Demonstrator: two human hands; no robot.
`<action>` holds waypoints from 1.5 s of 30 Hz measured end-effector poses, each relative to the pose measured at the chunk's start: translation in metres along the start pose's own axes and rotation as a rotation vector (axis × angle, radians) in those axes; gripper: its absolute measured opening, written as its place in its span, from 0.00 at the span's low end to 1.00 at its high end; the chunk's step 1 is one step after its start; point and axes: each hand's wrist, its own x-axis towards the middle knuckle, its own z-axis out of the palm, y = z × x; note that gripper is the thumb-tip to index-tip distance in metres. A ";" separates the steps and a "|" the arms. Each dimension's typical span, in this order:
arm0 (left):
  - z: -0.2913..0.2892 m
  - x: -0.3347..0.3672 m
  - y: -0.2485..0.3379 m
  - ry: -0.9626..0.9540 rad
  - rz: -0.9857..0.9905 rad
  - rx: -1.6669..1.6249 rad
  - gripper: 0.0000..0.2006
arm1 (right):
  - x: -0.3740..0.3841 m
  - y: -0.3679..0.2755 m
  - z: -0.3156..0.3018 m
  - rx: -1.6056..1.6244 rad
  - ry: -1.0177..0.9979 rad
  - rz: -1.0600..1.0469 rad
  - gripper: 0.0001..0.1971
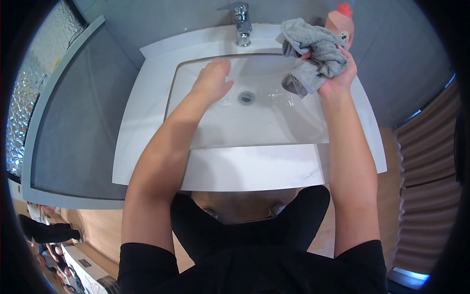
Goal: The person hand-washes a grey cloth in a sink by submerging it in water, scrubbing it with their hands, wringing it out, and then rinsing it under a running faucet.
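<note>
Over the right side of the white basin, my right hand [341, 82] grips a crumpled grey towel [316, 51]. The towel bunches above the palm, and one folded end hangs down toward the basin. My fingers are partly hidden in its folds. My left hand [214, 80] hovers above the left part of the sink [254, 132], left of the round drain [246, 98]. Nothing shows in it; the thumb stands away from the fingers, whose tips are hard to make out. Water drops glint on the basin floor.
A chrome faucet [242, 24] stands behind the basin. Behind the towel, at the back right, is a pink bottle [341, 24] with a red cap. A grey framed panel [83, 117] borders the counter on the left, and a brown pleated curtain [426, 181] hangs on the right.
</note>
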 end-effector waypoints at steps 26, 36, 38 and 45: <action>0.005 -0.020 -0.043 -0.136 -0.166 0.366 0.11 | 0.000 0.003 0.002 -0.010 0.009 -0.017 0.26; -0.022 0.010 -0.030 -0.072 -0.502 0.173 0.10 | 0.001 -0.001 -0.001 -0.016 -0.011 0.011 0.26; -0.020 0.010 -0.034 -0.072 -0.482 0.169 0.09 | -0.001 0.000 0.000 -0.031 0.001 -0.008 0.26; -0.005 -0.005 -0.052 0.192 -0.308 0.126 0.19 | 0.002 0.000 -0.004 -0.038 -0.075 0.011 0.26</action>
